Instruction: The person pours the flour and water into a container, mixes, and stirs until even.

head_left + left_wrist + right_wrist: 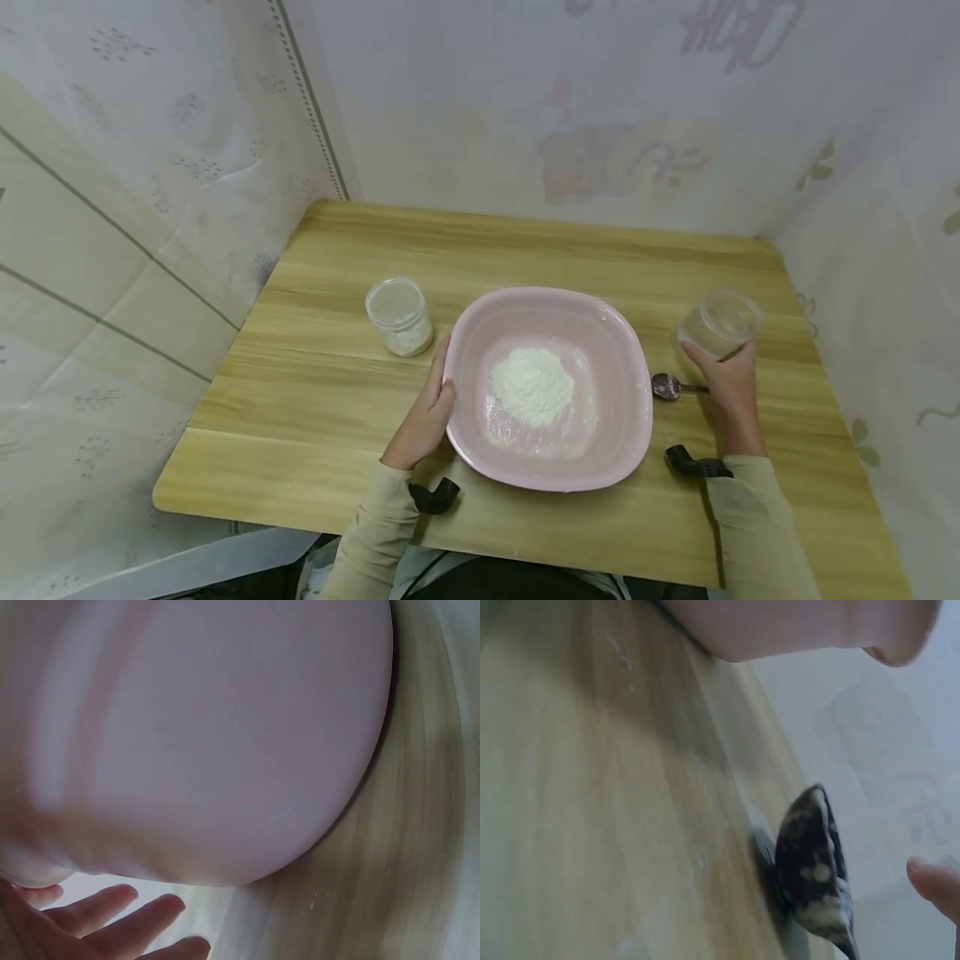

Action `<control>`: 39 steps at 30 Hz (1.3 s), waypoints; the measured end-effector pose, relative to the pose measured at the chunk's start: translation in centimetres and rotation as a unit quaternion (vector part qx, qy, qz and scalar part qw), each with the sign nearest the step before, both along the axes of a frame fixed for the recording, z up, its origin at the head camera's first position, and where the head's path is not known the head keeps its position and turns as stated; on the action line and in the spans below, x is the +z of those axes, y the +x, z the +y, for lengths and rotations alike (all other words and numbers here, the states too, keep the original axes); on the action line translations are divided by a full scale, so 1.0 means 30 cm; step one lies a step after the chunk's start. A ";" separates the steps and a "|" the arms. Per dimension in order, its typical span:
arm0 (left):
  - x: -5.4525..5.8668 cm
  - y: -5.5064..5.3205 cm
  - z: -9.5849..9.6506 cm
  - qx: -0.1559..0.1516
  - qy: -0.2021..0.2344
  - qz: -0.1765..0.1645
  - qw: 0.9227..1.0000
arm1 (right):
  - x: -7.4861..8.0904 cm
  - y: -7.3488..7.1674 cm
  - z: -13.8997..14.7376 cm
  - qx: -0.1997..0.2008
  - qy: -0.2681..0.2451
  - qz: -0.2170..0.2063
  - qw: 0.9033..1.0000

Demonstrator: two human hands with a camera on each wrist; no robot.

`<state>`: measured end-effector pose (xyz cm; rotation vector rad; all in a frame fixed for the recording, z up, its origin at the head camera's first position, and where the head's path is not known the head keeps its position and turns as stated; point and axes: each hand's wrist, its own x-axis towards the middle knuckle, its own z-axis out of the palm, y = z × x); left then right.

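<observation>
A pink basin (555,475) sits on the table with a mound of white powder (532,386) inside. At its left side my left hand (427,412) holds the rim, thumb at the edge and fingers along the outside. The left wrist view shows those fingers (142,922) beside the basin wall (225,750). On the right, my right hand (731,387) grips the near side of a clear jar (723,321). Only a thumb tip (934,885) of it appears in the right wrist view. A spoon (666,386) smeared with white lies between basin and right hand.
Left of the basin stands another clear jar (400,317) with white powder low inside. The wooden table (300,400) meets walls hung with printed sheeting (487,108) at the back and right. White specks dot the tabletop near the spoon.
</observation>
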<state>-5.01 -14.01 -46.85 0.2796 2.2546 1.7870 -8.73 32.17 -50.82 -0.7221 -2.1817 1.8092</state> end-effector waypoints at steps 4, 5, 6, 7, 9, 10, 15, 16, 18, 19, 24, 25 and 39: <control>-0.001 0.006 -0.002 -0.006 0.009 -0.006 1.000 | -0.016 -0.018 -0.002 -0.030 -0.012 0.002 0.999; -0.002 0.007 -0.003 -0.008 0.011 -0.006 1.000 | -0.019 -0.018 -0.003 -0.039 -0.006 -0.007 0.999; -0.002 0.008 -0.003 -0.010 0.013 -0.006 1.000 | -0.022 -0.018 -0.003 -0.047 -0.003 -0.008 0.999; -0.003 0.008 -0.004 -0.013 0.013 -0.006 1.000 | -0.026 -0.016 -0.002 -0.055 0.005 -0.011 0.998; -0.003 0.008 -0.006 -0.017 0.013 -0.005 1.000 | -0.031 -0.011 -0.002 -0.065 0.025 -0.015 0.997; -0.002 0.007 -0.006 -0.018 0.012 -0.003 1.000 | -0.033 -0.009 -0.001 -0.067 0.036 -0.010 0.997; -0.001 0.001 -0.007 -0.021 0.006 0.000 1.000 | -0.037 -0.006 0.003 -0.067 0.082 -0.016 0.994; -0.002 -0.002 -0.006 -0.023 0.006 0.001 1.000 | -0.037 -0.006 0.005 -0.068 0.083 -0.015 0.994; -0.004 -0.006 -0.003 -0.026 0.009 0.000 1.000 | -0.037 -0.004 0.007 -0.070 0.085 -0.017 0.994; -0.004 -0.007 -0.002 -0.028 0.011 0.000 1.000 | -0.037 -0.003 0.007 -0.071 0.084 -0.015 0.994; -0.003 -0.008 0.002 -0.026 0.008 -0.002 1.000 | -0.033 0.001 0.003 -0.065 0.078 0.008 0.995; -0.002 -0.007 0.001 -0.025 0.007 -0.002 1.000 | -0.032 0.001 0.002 -0.062 0.074 0.013 0.995; -0.009 0.000 -0.004 -0.012 0.016 -0.009 1.000 | 0.124 -0.013 -0.049 0.037 0.133 0.074 0.988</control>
